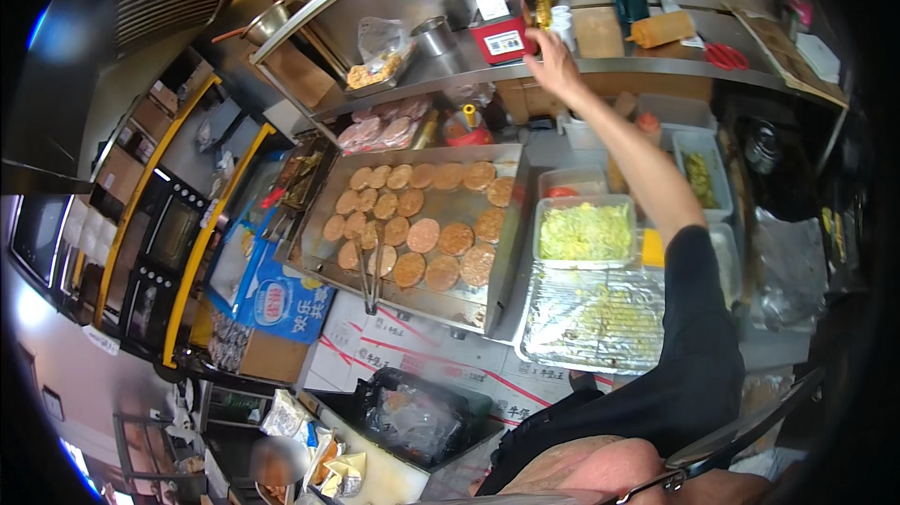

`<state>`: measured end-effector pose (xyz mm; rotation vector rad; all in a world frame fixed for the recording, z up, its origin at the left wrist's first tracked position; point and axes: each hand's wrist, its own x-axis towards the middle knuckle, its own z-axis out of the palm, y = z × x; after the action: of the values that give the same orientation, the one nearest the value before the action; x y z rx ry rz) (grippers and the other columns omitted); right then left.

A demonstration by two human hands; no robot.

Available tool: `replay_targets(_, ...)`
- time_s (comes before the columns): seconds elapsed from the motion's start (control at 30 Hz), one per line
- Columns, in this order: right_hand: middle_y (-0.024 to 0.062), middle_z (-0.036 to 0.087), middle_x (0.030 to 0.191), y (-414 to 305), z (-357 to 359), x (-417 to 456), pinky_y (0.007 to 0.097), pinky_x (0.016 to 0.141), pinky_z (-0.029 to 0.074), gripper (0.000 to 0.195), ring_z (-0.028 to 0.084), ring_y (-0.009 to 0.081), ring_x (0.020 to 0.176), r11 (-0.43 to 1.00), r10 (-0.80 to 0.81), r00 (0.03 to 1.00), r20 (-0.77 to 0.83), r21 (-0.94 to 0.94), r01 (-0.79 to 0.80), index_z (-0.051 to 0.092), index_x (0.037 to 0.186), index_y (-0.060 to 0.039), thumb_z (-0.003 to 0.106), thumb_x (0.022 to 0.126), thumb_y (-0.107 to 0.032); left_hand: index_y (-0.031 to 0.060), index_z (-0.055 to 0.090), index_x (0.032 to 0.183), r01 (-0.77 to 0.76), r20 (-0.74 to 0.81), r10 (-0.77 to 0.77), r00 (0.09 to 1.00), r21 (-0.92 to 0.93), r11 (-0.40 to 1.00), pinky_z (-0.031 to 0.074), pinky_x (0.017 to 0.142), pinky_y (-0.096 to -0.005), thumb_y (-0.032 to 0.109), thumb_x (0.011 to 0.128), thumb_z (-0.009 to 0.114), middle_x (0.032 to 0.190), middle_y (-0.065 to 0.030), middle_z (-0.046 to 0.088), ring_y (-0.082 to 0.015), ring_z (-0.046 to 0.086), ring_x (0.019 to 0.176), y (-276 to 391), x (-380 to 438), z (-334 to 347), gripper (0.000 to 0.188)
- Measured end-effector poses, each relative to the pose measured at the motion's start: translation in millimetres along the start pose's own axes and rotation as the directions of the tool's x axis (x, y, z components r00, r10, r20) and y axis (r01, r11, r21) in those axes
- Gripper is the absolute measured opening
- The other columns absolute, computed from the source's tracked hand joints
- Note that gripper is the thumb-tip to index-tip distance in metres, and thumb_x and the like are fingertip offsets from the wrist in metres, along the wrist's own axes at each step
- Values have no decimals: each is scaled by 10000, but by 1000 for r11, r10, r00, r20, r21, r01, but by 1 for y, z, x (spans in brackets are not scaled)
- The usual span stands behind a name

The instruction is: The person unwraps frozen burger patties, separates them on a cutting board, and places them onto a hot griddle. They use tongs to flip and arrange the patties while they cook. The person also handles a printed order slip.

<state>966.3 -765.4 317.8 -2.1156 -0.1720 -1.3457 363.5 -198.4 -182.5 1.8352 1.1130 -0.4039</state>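
My right hand (555,69) reaches up to the shelf, its fingers apart at the right side of a small red receipt printer (500,41); whether they touch it I cannot tell. A paper slip (491,1) stands out of the printer's top. My left hand is out of view. Before me, several round meat patties (423,235) lie on a flat griddle (450,208), some browned and some pinker. Metal tongs (370,280) rest across the griddle's front edge. Right of it are a clear tub of shredded lettuce (585,232) and a foil-like tray (594,318) with lettuce scraps.
The steel shelf (450,83) holds a metal pot (433,36), red-handled scissors (725,56) and a squeeze bottle (661,29). Raw patties (383,126) are stacked behind the griddle. A black-lined bin (415,413) stands below it. Ovens (172,224) are at the left.
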Motion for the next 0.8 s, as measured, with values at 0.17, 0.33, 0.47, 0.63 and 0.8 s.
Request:
replay_targets(0.17,238,482,1284,36,35,89,433,1016,351,691,447,379,1193,972,196,971,139,-157,-174,336,1366,-40,627,811,-331,-8,626,796,43,-67,-46,997,-54,998,502,544,-343,222,840,543,624,-86,592,-214,620,581,10,-22,19,249)
replay_targets(0.33,172,466,1339,52,73,127,447,1015,366,720,447,358,1230,917,373,905,202,-230,-326,313,1359,-93,631,798,-415,-10,618,782,59,-123,-69,990,-81,995,492,514,-335,211,849,536,590,-69,568,-206,606,557,0,-46,12,245)
replay_targets(0.47,156,604,1096,13,86,116,396,869,467,404,610,296,968,984,174,985,-13,-30,-175,481,1215,-70,595,838,-157,-11,612,770,-24,-185,14,983,-54,998,484,490,-329,201,855,530,562,-55,549,-199,594,538,-20,-70,-13,244)
replay_targets(0.63,142,625,1078,-127,98,2,372,833,488,383,605,292,988,837,-141,986,88,543,71,484,1208,-61,582,837,-60,9,584,826,-225,-159,213,964,-58,973,452,508,-283,196,904,555,640,-45,570,-146,546,561,-9,-38,1,205)
replay_targets(0.8,46,594,1041,-248,47,-185,231,763,480,371,573,98,891,371,-268,719,641,757,-537,530,1242,-20,545,872,-4,14,570,1119,-424,-50,456,889,-470,774,463,653,-213,136,910,575,877,-15,613,-88,567,745,197,-59,-16,243)
